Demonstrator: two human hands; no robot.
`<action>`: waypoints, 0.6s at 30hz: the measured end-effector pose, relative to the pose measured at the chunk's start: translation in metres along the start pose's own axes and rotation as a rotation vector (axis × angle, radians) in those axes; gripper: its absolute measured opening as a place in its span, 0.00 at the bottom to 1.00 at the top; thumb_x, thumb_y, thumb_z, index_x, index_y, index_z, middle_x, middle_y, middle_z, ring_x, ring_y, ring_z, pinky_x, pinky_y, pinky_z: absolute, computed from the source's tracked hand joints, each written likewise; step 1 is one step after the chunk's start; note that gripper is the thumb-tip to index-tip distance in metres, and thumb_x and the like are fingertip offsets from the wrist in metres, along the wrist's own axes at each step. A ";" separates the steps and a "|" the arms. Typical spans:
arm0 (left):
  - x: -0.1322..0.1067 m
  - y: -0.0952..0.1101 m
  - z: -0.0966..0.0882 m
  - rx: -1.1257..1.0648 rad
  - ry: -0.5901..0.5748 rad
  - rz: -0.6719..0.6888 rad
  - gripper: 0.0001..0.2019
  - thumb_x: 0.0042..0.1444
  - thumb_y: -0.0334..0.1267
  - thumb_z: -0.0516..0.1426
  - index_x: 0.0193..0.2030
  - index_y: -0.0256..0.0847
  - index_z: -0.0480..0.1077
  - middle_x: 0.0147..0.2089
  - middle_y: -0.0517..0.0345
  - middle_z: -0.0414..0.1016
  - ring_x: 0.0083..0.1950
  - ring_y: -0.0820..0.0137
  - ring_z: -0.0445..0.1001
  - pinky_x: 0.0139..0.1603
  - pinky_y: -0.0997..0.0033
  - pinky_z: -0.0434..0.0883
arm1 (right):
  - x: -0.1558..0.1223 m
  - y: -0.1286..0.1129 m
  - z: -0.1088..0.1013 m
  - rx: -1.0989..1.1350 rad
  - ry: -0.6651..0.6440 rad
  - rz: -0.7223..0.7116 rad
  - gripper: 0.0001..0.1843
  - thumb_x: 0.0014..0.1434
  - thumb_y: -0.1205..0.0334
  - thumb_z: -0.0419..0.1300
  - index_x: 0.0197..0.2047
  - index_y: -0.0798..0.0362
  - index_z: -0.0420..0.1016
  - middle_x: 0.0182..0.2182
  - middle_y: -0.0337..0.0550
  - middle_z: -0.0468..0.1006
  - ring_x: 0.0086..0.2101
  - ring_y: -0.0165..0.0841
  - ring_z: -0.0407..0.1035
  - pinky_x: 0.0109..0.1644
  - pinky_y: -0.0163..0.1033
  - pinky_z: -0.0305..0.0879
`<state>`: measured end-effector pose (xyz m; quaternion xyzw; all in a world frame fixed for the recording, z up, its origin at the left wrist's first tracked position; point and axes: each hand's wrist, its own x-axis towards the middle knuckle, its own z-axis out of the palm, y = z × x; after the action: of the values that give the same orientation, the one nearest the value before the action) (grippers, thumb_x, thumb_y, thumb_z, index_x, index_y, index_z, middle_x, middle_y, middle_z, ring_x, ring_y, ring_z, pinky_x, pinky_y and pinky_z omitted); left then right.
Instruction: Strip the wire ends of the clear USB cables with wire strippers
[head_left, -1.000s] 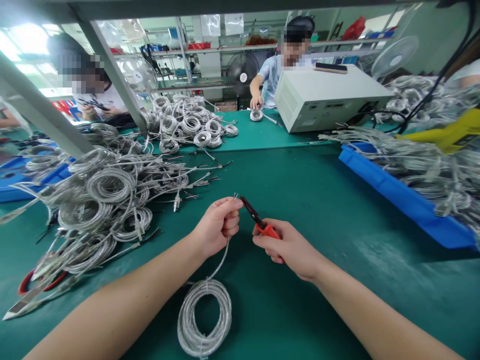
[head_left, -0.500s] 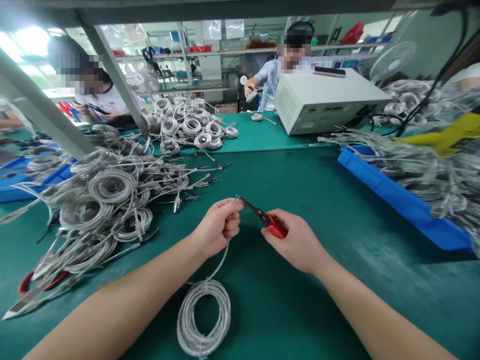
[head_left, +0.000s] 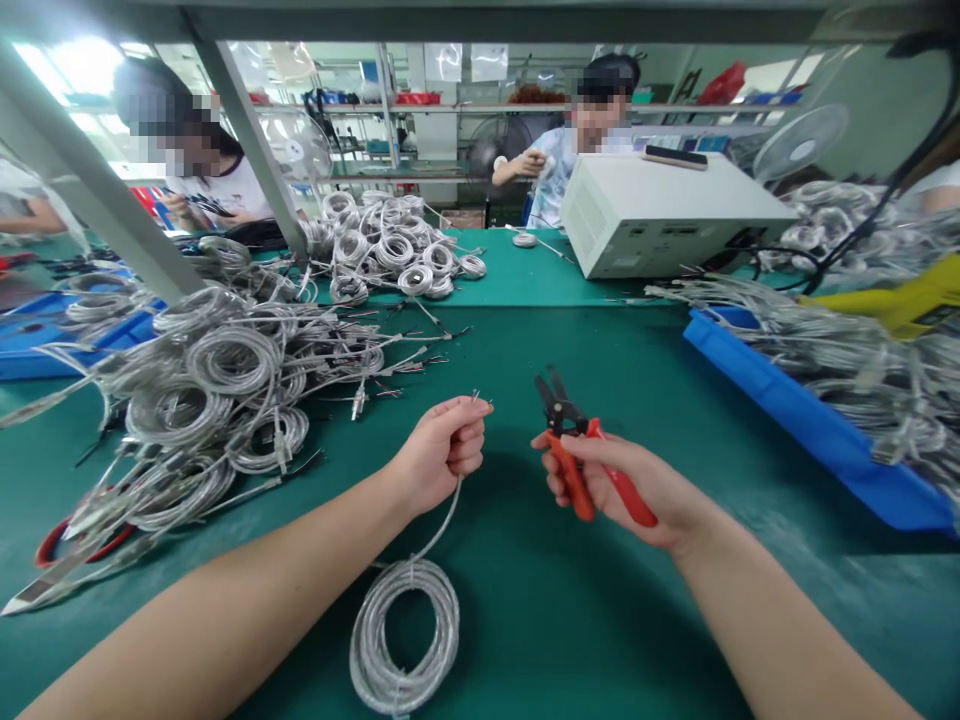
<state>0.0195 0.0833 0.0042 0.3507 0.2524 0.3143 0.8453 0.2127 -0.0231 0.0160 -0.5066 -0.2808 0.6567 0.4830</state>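
A coiled grey cable (head_left: pixel 406 632) hangs or lies below my left hand (head_left: pixel 444 450); which of the two I cannot tell. The fingers of that hand are closed around the cable's end, and short thin wire tips poke out above the thumb. In my right hand (head_left: pixel 611 475) is a pair of wire strippers (head_left: pixel 566 418) with red handles and dark jaws. The handles are spread and the jaws stand apart, pointing up and away. A gap of green mat separates the strippers from the wire tips.
On the left a large heap of coiled cables (head_left: pixel 232 365) spreads beside a blue tray (head_left: pixel 124 340). Another blue bin (head_left: pixel 810 425) full of cables stands at the right. A grey box-shaped device (head_left: pixel 679 205) sits at the back, and co-workers sit beyond the bench.
My right hand has pulled the wire strippers away from the wire tips, to the right, turned them upright and let the jaws open. My left hand has stayed nearly still with the cable.
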 end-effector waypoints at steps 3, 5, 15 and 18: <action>0.000 0.000 0.001 -0.001 -0.019 0.009 0.15 0.50 0.35 0.66 0.25 0.38 0.61 0.19 0.71 0.55 0.16 0.84 0.43 0.15 0.80 0.40 | 0.000 0.005 0.004 0.015 -0.094 0.051 0.13 0.56 0.54 0.65 0.40 0.54 0.79 0.33 0.45 0.77 0.32 0.36 0.74 0.39 0.42 0.71; 0.000 0.000 0.001 0.000 -0.032 0.020 0.17 0.50 0.35 0.66 0.24 0.39 0.59 0.20 0.69 0.57 0.16 0.84 0.44 0.15 0.80 0.41 | 0.000 0.006 0.005 0.018 -0.126 0.064 0.12 0.56 0.55 0.65 0.40 0.53 0.80 0.33 0.45 0.78 0.33 0.37 0.74 0.39 0.42 0.71; -0.001 -0.005 0.000 0.051 -0.035 0.082 0.16 0.51 0.34 0.67 0.24 0.37 0.62 0.21 0.67 0.62 0.16 0.86 0.47 0.16 0.81 0.42 | -0.004 0.006 0.010 -0.098 -0.106 0.064 0.18 0.54 0.51 0.69 0.42 0.55 0.80 0.34 0.46 0.78 0.33 0.35 0.72 0.39 0.39 0.69; -0.001 -0.006 0.001 0.090 -0.027 0.095 0.17 0.50 0.36 0.68 0.23 0.37 0.62 0.20 0.67 0.62 0.15 0.86 0.48 0.16 0.81 0.43 | -0.003 0.008 0.012 -0.156 -0.099 0.067 0.19 0.54 0.51 0.70 0.42 0.55 0.79 0.35 0.45 0.77 0.34 0.34 0.71 0.38 0.38 0.68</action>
<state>0.0215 0.0786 0.0008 0.4041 0.2376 0.3377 0.8162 0.1984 -0.0271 0.0147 -0.5188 -0.3376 0.6727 0.4054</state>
